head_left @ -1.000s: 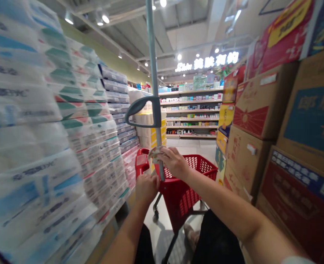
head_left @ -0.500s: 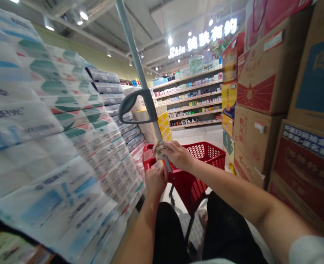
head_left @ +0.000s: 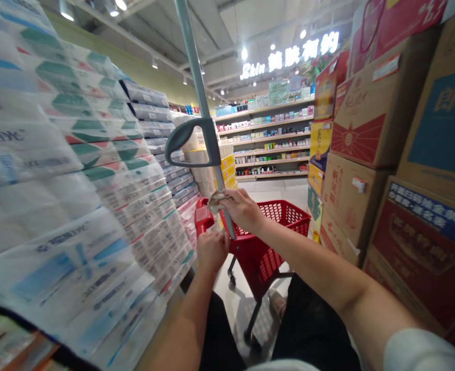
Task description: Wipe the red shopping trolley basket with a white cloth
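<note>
A red shopping cart (head_left: 268, 257) stands in front of me, with a grey pole (head_left: 196, 72) rising from its handle side. A grey loop grip (head_left: 173, 149) sticks out from the pole's left side. My right hand (head_left: 246, 211) is closed around a pale, crumpled cloth (head_left: 216, 201), which lies against the pole below the loop. Lower down, my left hand (head_left: 213, 252) is wrapped around the cart's red handle (head_left: 204, 216); part of the bar is hidden by the fingers.
Stacked packs of tissue paper (head_left: 134, 201) rise close on the left. Cardboard cartons (head_left: 366, 118) are piled on the right. Beyond the cart stand shelves (head_left: 269, 131) of small goods under a lit sign (head_left: 291, 54). My shoe (head_left: 277, 304) is beside the cart's wheels.
My right hand and the cloth have shifted slightly upward along the pole, nearer the loop grip. My left hand stays on the handle. The view has shifted a little, showing more of the floor and cart wheels.
</note>
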Action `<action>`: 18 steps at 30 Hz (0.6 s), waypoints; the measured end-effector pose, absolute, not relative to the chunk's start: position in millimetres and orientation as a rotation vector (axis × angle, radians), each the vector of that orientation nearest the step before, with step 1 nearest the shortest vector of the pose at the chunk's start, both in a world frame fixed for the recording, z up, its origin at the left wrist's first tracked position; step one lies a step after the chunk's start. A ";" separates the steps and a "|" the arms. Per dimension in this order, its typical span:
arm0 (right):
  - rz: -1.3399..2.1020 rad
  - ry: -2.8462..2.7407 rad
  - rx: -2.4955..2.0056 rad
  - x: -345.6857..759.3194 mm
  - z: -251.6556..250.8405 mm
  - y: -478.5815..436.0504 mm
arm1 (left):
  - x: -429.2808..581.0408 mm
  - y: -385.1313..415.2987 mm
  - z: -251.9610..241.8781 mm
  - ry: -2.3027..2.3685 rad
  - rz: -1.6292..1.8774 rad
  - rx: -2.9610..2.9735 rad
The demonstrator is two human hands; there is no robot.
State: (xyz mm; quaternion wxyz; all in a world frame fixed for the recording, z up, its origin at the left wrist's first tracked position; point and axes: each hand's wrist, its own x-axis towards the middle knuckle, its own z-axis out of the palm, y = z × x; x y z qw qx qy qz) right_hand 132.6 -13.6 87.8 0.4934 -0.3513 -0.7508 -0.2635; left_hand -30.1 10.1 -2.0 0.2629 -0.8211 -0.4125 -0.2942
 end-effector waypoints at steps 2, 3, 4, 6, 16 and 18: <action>-0.643 -1.760 -0.832 130.0 97.8 -11.5 | -29.5 12.1 -3.0 -1.120 -0.813 -2.184; -0.649 -1.720 -0.825 128.2 101.7 -10.8 | -29.0 12.8 -3.7 -1.116 -0.823 -2.172; -0.658 -1.685 -0.820 126.3 103.9 -10.6 | -28.6 13.1 -4.4 -1.109 -0.833 -2.167; -0.678 -1.659 -0.821 123.4 103.0 -11.3 | -28.1 12.4 -5.5 -1.096 -0.842 -2.171; -0.742 -1.676 -0.819 125.7 132.8 -1.2 | -27.7 10.5 -5.8 -1.130 -0.824 -2.172; -0.736 -1.686 -0.828 123.7 127.1 -1.9 | -28.1 8.8 -5.4 -1.133 -0.833 -2.167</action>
